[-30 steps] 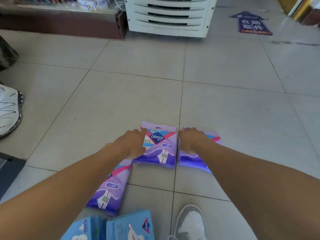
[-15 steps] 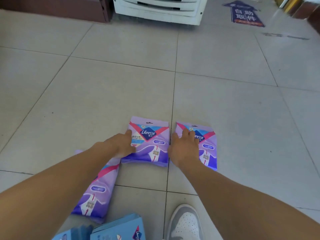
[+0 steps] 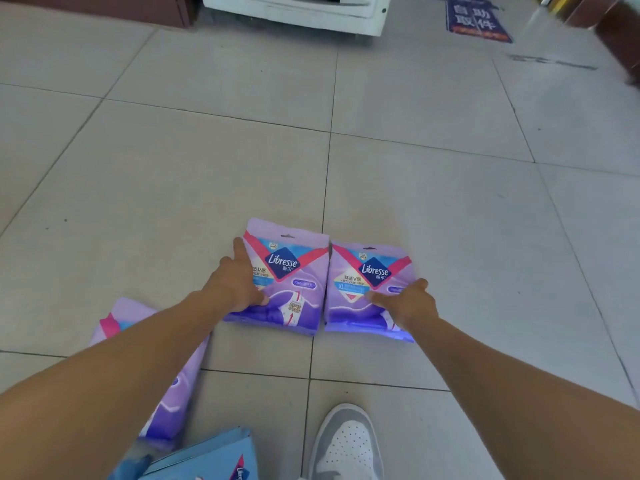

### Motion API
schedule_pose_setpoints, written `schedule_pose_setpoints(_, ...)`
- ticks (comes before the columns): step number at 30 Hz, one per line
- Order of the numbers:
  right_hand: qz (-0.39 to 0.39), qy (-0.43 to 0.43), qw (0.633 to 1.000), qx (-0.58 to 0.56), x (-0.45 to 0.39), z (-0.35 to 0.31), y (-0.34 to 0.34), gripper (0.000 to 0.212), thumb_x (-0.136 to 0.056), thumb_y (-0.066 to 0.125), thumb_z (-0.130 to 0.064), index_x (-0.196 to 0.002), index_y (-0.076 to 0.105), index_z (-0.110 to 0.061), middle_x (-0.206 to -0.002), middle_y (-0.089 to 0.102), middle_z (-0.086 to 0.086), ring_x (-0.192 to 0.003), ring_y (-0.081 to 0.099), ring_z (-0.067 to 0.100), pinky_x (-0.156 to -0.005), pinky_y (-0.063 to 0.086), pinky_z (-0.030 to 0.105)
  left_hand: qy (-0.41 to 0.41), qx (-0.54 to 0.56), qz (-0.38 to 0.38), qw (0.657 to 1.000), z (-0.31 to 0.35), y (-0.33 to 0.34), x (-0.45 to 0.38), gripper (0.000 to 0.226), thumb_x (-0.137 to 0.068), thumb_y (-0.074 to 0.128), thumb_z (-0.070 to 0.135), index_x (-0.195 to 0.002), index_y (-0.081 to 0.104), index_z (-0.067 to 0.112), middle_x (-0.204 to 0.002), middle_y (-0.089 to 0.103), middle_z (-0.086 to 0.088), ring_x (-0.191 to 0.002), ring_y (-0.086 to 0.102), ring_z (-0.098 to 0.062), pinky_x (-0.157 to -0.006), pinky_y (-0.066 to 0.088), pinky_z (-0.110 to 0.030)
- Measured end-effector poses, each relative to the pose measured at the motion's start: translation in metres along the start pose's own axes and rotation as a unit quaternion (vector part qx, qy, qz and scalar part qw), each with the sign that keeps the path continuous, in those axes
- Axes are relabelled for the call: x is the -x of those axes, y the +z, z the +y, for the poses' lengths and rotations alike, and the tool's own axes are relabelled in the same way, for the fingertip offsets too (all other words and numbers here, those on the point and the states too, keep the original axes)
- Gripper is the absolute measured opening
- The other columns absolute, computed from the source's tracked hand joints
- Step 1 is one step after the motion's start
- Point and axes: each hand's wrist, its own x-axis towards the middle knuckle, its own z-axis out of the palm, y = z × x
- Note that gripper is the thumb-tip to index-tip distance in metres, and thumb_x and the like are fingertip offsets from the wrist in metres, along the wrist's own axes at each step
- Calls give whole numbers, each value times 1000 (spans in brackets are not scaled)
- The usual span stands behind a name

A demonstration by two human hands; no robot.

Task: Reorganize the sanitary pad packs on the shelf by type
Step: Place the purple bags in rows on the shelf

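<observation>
Right hand point(image 3: 408, 303) slid across right pack point(image 3: 360, 292).

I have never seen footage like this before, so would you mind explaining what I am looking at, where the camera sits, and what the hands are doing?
There is no machine here: a person wears a wide-angle camera on the head, looking forward and down, so both bare arms reach in from the bottom edge. The surface is a tiled floor. Two purple Libresse packs lie flat side by side on it. The left hand rests on the left pack, and the right hand rests on the right pack; neither pack is lifted. A third purple pack lies partly under the left forearm, blue packs show at the bottom edge, and a grey and white shoe is beside them.
</observation>
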Motion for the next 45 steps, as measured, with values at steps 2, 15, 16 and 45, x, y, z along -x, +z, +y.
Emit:
schedule_pose_setpoints(2,-14,3,998,-54,-3,3,-1,90,-59,88,-50,-119,33,-10,-114,57,13,-102,61,34,-89,53,47,3,17,-11,1000,3,2,1,132,-71,85,25,-150,-20,17,-125,51,-15,-111,56,-30,-89,46,-36)
schedule_pose_setpoints(15,-343,-96,852,-383,23,-22,-57,56,-74,74,-10,-127,56,-5,-121,66,20,-97,69,33,-80,59,46,47,240,21,969,-18,-15,17,104,-73,77,-3,-148,11,25,-115,62,-10,-104,64,-32,-94,51,-50)
schedule_pose_setpoints(16,-355,-105,848,-380,29,-31,-51,59,-74,77,-10,-129,55,-6,-122,66,19,-102,67,34,-84,57,48,60,266,24,962,-16,-19,22,102,-74,75,-5,-148,12,25,-115,62,-8,-105,64,-32,-95,50,-51)
schedule_pose_setpoints(45,-354,-435,797,-224,423,-262,18,65,-90,68,-15,-134,21,-22,-117,59,4,-88,69,18,-76,60,37,114,143,171,968,-194,-262,359,110,-79,79,30,-141,-6,59,-143,32,10,-123,45,-12,-93,42,-16)
